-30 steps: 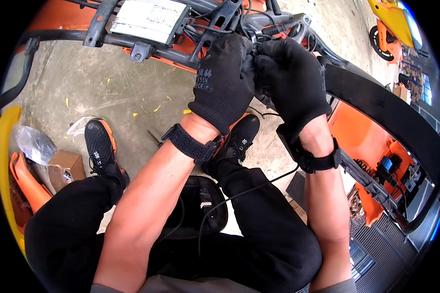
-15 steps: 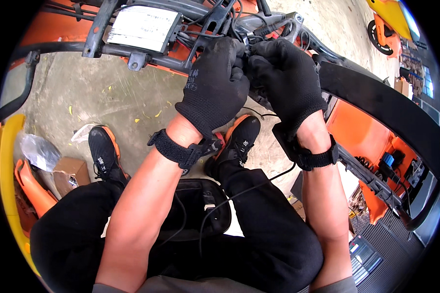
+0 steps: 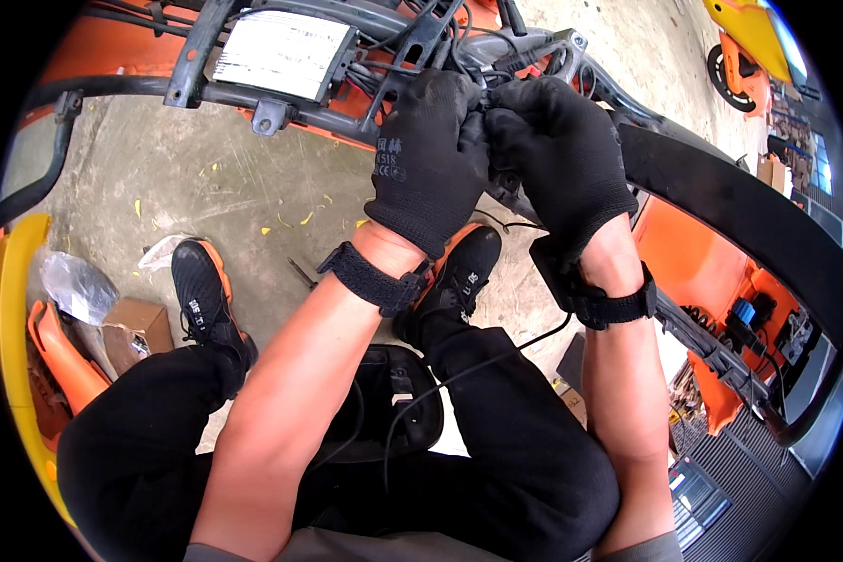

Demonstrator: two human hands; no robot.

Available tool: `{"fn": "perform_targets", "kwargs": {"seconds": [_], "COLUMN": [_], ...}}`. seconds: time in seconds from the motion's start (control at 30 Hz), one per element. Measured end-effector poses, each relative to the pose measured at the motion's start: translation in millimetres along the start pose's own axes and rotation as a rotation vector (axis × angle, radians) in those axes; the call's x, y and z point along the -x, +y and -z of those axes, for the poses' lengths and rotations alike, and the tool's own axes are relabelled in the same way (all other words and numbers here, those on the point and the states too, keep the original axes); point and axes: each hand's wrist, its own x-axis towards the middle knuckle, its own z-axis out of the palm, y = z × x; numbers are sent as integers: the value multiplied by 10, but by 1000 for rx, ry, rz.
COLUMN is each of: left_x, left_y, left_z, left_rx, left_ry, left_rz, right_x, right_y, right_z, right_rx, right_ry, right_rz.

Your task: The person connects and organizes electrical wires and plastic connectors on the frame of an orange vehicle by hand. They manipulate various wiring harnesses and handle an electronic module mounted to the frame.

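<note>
My left hand (image 3: pixel 428 169), in a black knit work glove, is closed with its fingertips pinched near the wiring of a dark metal vehicle frame (image 3: pixel 194 58). Right beside it, my right hand (image 3: pixel 569 159), gloved the same way, is curled with thumb and forefinger pressed together. The two sets of fingertips almost meet at the cables (image 3: pixel 473 67); the gloves hide what lies between them. Left of my hands, a flat box with a white label (image 3: pixel 283 54) is fixed on the frame, and wires (image 3: pixel 370 82) leave its right side. Black straps go round both wrists.
A long black curved panel (image 3: pixel 740 187) extends to the right, above orange bodywork (image 3: pixel 688 248). On the floor at left are a cardboard box (image 3: pixel 136 328), a clear plastic bag (image 3: pixel 77 286) and orange and yellow panels. An open black case (image 3: pixel 412 398) lies between my legs.
Both hands have shifted slightly right, the left one more, and the left wrist has turned a little. Their fingers stay closed at the same spot by the cables.
</note>
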Motion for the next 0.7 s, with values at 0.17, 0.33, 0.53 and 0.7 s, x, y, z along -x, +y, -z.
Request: {"fn": "perform_targets", "kwargs": {"seconds": [0.17,0.33,0.53,0.7], "left_x": [-9,-13,-16,-24], "left_y": [47,30,40,43], "left_z": [19,-8,-53,-41], "left_rx": [26,16,28,53], "left_ry": [8,37,38,-4], "left_rz": [42,-24,-5,79], "right_x": [-19,-65,-210,-230], "right_y": [-76,-131,140,54], "right_z": [53,101,91,108], "right_rx": [17,167,232,252], "right_ry": [-65,-79,-29,-182], "right_rz": [-120,17,181,35]}}
